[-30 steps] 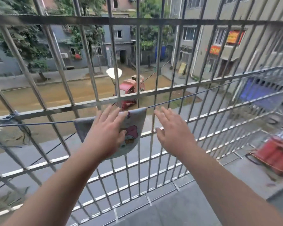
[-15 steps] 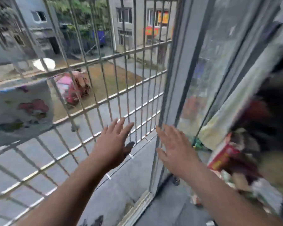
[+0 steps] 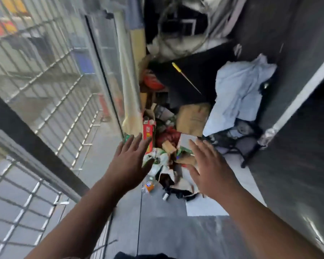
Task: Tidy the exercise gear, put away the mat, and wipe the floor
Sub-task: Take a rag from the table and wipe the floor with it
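Reaching forward over the grey floor [image 3: 176, 234], my left hand [image 3: 128, 165] and right hand [image 3: 209, 171] are both open, fingers spread, palms down, gripping nothing. They hover apart, with a clutter pile [image 3: 168, 161] showing in the gap between them. Beyond my left fingertips [image 3: 138, 141] stands an upright red carton [image 3: 148, 135]; near my left thumb lie green-and-white plastic wrappers [image 3: 158, 160]. A small orange-labelled bottle [image 3: 149, 186] lies on the floor below the left hand. Farther off, a brown cardboard box [image 3: 193, 118] and a pale blue cloth [image 3: 238, 94] draped over a dark frame sit ahead of the right hand. A yellow-handled screwdriver [image 3: 185, 76] rests on a black surface beyond. Window bars [image 3: 51, 86] run along my left. I cannot pick out any mat or exercise gear in this blurred view.
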Action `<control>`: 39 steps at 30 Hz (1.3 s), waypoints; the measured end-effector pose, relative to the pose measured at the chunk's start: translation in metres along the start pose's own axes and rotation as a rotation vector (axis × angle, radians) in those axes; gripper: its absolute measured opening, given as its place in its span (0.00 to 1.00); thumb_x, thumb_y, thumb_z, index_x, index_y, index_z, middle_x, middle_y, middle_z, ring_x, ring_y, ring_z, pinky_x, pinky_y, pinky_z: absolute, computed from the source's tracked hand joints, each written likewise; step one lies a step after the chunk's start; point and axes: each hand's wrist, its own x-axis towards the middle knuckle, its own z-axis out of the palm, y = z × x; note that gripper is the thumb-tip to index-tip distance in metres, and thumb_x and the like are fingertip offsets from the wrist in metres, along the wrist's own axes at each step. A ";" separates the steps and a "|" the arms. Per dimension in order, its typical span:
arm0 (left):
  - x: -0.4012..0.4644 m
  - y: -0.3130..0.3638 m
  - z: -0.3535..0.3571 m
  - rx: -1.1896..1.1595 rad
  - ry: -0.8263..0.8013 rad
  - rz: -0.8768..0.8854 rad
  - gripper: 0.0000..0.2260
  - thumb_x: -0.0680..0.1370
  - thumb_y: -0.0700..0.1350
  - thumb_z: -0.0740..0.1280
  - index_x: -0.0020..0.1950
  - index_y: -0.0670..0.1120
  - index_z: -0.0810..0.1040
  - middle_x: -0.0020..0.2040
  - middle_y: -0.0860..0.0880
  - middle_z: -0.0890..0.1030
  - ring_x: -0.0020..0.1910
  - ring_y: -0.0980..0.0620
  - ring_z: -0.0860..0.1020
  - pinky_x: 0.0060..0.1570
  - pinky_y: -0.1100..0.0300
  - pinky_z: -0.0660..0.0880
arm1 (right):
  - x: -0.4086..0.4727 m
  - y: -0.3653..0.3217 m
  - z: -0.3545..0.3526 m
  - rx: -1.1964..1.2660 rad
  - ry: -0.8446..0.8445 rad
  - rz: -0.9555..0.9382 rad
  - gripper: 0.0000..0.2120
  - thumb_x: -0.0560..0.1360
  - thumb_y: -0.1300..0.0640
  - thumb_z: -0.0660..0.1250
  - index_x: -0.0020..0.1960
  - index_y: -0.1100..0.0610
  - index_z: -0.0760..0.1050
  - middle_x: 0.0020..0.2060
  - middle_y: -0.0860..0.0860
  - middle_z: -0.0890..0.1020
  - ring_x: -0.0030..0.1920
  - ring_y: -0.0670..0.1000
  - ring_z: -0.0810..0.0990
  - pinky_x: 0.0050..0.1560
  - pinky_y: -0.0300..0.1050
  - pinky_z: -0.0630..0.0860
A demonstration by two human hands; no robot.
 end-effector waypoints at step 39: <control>0.349 0.766 0.266 0.022 -0.382 1.209 0.30 0.80 0.57 0.61 0.80 0.50 0.58 0.80 0.42 0.59 0.78 0.40 0.59 0.73 0.44 0.59 | -0.268 0.602 -0.076 0.063 0.186 1.478 0.32 0.81 0.40 0.52 0.81 0.49 0.47 0.80 0.51 0.55 0.80 0.53 0.49 0.78 0.54 0.53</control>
